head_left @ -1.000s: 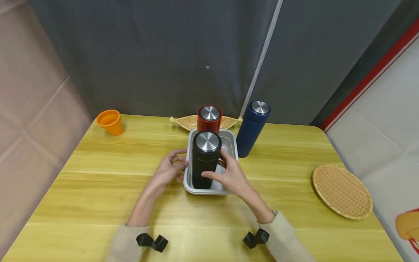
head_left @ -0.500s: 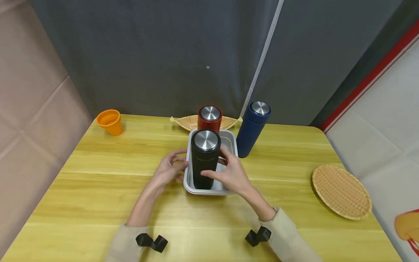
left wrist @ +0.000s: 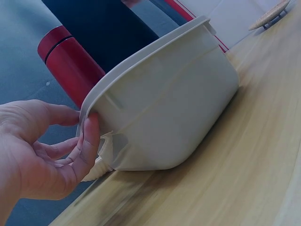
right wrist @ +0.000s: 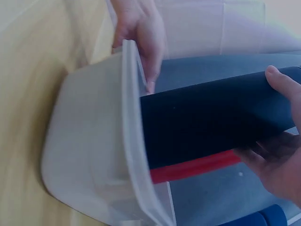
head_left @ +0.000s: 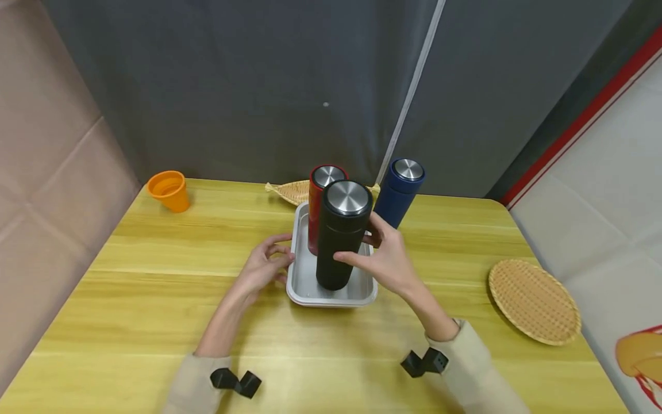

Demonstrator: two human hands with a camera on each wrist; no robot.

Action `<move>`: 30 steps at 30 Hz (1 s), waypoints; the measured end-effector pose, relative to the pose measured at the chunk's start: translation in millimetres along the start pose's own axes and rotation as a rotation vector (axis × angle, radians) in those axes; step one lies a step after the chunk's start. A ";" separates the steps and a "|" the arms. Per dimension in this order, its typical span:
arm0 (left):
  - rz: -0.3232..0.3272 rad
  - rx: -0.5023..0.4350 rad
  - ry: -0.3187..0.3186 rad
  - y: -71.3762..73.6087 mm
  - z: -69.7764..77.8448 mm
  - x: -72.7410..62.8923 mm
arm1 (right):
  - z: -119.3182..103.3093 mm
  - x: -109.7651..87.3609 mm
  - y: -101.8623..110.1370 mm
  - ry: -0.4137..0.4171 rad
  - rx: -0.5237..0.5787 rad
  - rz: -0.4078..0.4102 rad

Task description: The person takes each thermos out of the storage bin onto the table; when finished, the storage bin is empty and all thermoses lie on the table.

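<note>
My right hand (head_left: pixel 390 253) grips the black thermos flask (head_left: pixel 338 253), thumb on the near side and fingers behind. The flask has a brushed steel lid and leans slightly right over a pale grey rectangular bin (head_left: pixel 331 301). In the right wrist view, the lower end of the black flask (right wrist: pixel 207 117) passes behind the bin's rim (right wrist: pixel 131 122). On the left, my left hand (left wrist: pixel 42 150) pinches the bin's rim between thumb and fingers. A red thermos flask (head_left: pixel 314 224) stands inside the bin, partly hidden behind the black one.
A blue thermos flask (head_left: pixel 399 192) stands just right of the bin. Behind the bin lies a boat-shaped woven basket (head_left: pixel 289 192). An orange cup (head_left: pixel 173 195) sits at the back left, and a round woven tray (head_left: pixel 535 302) lies near the table's right edge.
The black flask has risen and shifted right in my right hand, uncovering more of the red flask. My left hand keeps its place on the bin's rim.
</note>
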State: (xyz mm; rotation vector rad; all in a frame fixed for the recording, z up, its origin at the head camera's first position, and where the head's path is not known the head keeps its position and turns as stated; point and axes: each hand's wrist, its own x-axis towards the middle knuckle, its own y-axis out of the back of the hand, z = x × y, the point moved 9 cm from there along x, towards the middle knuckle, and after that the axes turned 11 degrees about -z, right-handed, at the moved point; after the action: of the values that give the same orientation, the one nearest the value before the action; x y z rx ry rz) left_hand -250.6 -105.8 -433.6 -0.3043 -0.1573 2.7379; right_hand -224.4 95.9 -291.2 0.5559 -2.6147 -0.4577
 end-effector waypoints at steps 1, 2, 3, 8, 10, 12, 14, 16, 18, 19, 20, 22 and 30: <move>0.001 0.000 0.003 0.2 -0.4 0.0 | -1.2 0.7 2.6 0.007 0.010 0.004; 0.001 0.003 0.005 0.0 -1.1 -0.3 | -2.0 1.2 5.3 0.011 0.020 0.009; 0.000 0.005 0.008 -0.2 -1.9 -0.5 | -2.4 1.4 8.2 0.015 0.029 0.018; 0.007 0.010 0.023 -0.8 -5.7 -1.6 | -5.0 1.6 21.1 0.017 0.043 0.061; 0.011 0.014 0.024 -0.5 -6.3 -1.8 | -7.6 2.2 26.1 0.017 0.034 0.073; 0.013 0.020 0.023 0.1 -6.5 -1.7 | -11.1 3.7 31.7 0.021 0.033 0.086; 0.012 0.025 0.025 0.5 -6.9 -1.1 | -14.1 5.4 38.2 0.021 0.027 0.104; 0.013 0.027 0.024 1.0 -7.1 -0.1 | -15.8 6.8 45.3 0.014 0.015 0.127; 0.011 0.029 0.023 1.5 -7.4 1.1 | -16.2 7.3 51.9 0.001 -0.001 0.149; 0.009 0.031 0.023 1.7 -7.5 1.6 | -15.4 7.0 55.0 -0.009 -0.012 0.159; 0.007 0.032 0.022 1.9 -7.7 1.9 | -14.6 6.5 57.7 -0.016 -0.014 0.167; 0.004 0.032 0.024 1.8 -8.7 2.7 | -12.9 4.6 62.6 -0.027 -0.017 0.182; -0.003 0.018 0.029 -1.4 -11.6 4.4 | -5.6 -7.2 85.5 -0.025 -0.027 0.250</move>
State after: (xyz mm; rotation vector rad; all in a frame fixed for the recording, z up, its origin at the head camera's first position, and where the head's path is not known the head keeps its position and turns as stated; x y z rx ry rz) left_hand -251.4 -102.1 -445.5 -0.3387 -0.1255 2.7292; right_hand -242.1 171.9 -255.0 0.2104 -2.6506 -0.4206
